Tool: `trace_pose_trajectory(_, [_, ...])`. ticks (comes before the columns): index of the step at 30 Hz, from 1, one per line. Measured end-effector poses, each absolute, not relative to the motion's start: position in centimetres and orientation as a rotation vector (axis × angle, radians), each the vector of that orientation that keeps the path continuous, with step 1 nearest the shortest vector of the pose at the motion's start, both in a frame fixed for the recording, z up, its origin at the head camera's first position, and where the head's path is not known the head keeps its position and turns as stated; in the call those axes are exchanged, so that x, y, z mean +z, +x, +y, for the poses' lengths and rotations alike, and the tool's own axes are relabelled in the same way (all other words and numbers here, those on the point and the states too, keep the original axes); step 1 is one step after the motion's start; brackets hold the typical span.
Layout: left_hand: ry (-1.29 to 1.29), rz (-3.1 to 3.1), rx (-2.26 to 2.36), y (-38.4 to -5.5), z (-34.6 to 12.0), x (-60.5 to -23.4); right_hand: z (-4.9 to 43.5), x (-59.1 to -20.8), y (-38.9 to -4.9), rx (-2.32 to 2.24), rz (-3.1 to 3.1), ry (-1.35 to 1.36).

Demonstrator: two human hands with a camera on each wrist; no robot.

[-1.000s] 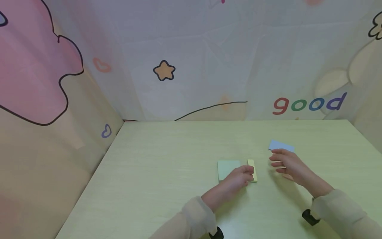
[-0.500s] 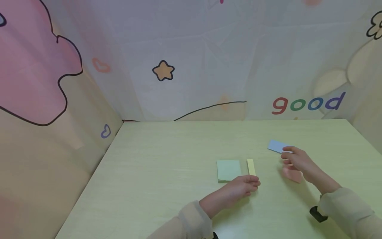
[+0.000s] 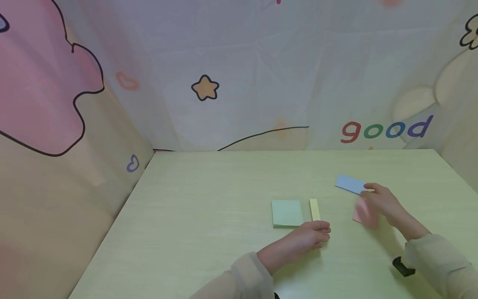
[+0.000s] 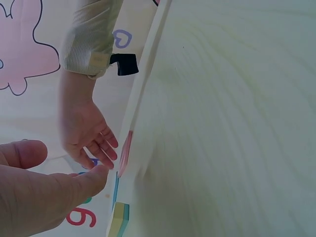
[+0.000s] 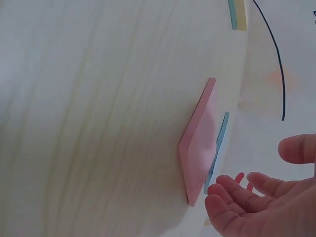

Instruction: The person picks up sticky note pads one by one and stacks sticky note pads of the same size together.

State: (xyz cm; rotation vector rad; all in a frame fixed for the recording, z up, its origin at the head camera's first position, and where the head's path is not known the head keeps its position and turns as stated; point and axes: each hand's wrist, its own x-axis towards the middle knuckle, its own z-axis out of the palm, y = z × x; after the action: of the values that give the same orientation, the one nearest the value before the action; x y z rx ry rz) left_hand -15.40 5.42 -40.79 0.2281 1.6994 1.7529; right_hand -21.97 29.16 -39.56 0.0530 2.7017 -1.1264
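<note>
Four flat pads like sticky notes lie apart on the pale tabletop: a green square pad [image 3: 286, 213], a narrow yellow pad [image 3: 314, 208], a blue oblong pad [image 3: 349, 184] and a pink pad [image 3: 366, 216]. My left hand [image 3: 305, 241] hovers at the yellow pad's near end and overlaps it in the head view, its fingers loosely extended, holding nothing. Above the pink pad's far side, my right hand [image 3: 384, 202] has its fingertips at the blue pad's right end. The right wrist view shows its thumb [image 5: 298, 148] apart from the loosely bent fingers.
The table [image 3: 179, 232] meets a printed cloth backdrop [image 3: 254, 83] along its far edge. More cloth [image 3: 108, 174] rises along the left side. A black wrist strap [image 3: 403, 266] hangs below the right sleeve.
My left hand has drawn back toward me and slightly right, uncovering most of the yellow pad. My right hand has shifted right, showing more of the pink pad. The pads look unmoved.
</note>
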Motion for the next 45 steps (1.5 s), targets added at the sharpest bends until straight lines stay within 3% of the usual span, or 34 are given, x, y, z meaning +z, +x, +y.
trace_pose_trajectory(45, [0.203,1.655,1.799,-15.6,6.8,-41.0,28.9,-39.2,-21.1,-1.216,2.514,0.085])
